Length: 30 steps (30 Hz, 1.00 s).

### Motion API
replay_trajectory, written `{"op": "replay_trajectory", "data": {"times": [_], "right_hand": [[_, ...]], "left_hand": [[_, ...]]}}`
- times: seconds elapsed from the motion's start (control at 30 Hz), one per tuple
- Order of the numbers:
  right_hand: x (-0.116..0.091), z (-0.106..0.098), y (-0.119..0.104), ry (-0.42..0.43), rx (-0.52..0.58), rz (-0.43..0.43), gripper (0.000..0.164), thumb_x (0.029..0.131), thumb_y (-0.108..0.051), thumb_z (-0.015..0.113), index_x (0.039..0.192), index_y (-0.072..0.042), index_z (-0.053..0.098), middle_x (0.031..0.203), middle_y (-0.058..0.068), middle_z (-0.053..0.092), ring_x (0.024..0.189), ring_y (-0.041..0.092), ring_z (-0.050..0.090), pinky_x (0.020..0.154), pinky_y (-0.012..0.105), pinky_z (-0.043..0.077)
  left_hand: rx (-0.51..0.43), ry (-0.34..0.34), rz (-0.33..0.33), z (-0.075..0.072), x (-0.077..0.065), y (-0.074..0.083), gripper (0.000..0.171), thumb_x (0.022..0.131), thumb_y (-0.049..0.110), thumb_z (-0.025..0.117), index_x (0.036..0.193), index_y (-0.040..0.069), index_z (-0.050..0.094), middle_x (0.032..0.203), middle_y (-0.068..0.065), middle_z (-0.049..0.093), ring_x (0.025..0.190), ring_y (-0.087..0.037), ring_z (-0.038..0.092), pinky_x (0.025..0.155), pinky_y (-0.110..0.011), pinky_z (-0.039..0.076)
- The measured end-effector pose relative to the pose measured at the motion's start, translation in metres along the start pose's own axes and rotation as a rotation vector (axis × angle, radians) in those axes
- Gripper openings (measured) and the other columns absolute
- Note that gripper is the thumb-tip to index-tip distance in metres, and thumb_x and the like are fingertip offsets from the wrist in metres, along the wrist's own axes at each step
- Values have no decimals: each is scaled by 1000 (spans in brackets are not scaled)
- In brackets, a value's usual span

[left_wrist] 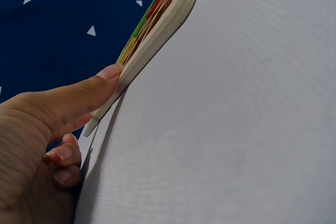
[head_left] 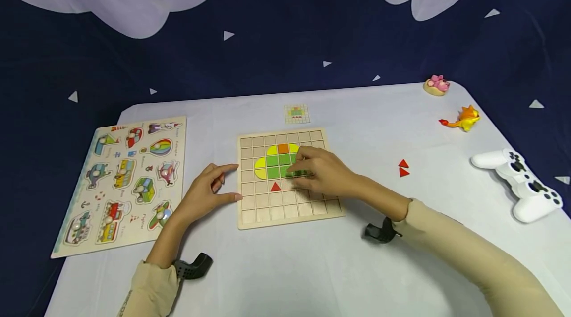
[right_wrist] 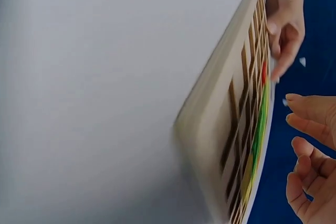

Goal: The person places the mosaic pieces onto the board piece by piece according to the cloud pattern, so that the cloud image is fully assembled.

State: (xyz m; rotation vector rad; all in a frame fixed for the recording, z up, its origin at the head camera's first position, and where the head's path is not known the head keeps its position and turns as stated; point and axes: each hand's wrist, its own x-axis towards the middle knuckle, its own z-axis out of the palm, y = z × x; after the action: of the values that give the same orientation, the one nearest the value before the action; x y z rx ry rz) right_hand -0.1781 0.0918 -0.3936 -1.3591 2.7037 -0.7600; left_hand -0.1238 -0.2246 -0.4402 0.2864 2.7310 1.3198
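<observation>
A wooden grid board (head_left: 254, 215) lies in the middle of the table in the head view. On it are an orange square (head_left: 283, 149), several green squares (head_left: 272, 160), yellow rounded pieces (head_left: 260, 168) and one red triangle (head_left: 275, 187). My left hand (head_left: 206, 192) touches the board's left edge with index finger and thumb extended; the left wrist view has the thumb (left_wrist: 79, 98) against that edge. Over the right part of the pattern is my right hand (head_left: 327, 172), fingers bent and hiding some pieces. No piece shows between its fingers (right_wrist: 310, 111) in the right wrist view.
Two loose red triangles (head_left: 403, 163) lie right of the board, and a small pattern card (head_left: 296, 113) lies behind it. A vehicle puzzle board (head_left: 138, 158) takes up the left side. At right are a white game controller (head_left: 519, 183), an orange figurine (head_left: 467, 118) and a pink one (head_left: 437, 85).
</observation>
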Motion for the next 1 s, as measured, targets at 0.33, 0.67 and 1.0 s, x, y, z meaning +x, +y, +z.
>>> {"op": "replay_trajectory", "data": {"times": [0.33,0.67,1.0], "right_hand": [[-70,-34,51,105,-111,153,21,78,-12,83,99,-9,79,91,2,60,83,15,54,72,34,46],[-143,-59,83,168,-207,282,28,73,4,73,98,-8,78,91,1,56,78,13,48,64,29,41],[-176,-65,95,228,-269,337,26,74,-5,80,100,-7,77,91,0,58,82,11,48,66,34,42]], "left_hand": [[-13,5,0,-1,-1,1,70,75,23,88,137,10,58,84,-3,37,76,-15,36,70,-28,33],[-18,1,3,0,0,1,70,75,23,88,138,10,58,84,-2,36,77,-15,37,71,-28,33],[-14,6,-15,0,0,2,70,75,24,88,138,12,58,84,-3,37,77,-15,37,70,-28,33]]}}
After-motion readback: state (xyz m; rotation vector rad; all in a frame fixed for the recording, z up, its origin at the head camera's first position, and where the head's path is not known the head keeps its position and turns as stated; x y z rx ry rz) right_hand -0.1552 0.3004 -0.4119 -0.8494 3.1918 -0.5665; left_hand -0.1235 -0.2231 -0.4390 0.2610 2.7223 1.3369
